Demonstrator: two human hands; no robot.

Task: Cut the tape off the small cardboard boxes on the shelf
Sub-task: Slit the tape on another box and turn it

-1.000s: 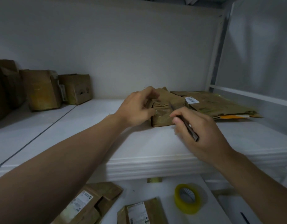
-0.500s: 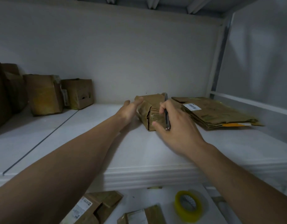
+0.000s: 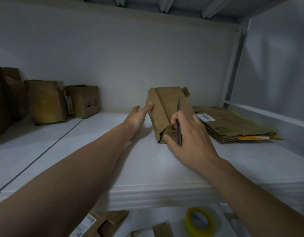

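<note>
A small brown cardboard box (image 3: 166, 106) stands tilted on end in the middle of the white shelf (image 3: 147, 159). My left hand (image 3: 138, 117) touches its left edge with straight fingers. My right hand (image 3: 189, 134) holds the box's lower right side and grips a thin dark blade tool (image 3: 179, 124), which lies up along the box face, tip pointing up.
Several taped cardboard boxes (image 3: 45, 101) stand at the back left of the shelf. A stack of flattened cardboard (image 3: 233, 125) lies right of the box. On the level below are a roll of yellow tape (image 3: 200, 221) and more boxes (image 3: 103, 223).
The box has been raised from lying on the shelf to standing on end and pushed farther back. My left hand slid to its left edge; my right hand followed with the tool.
</note>
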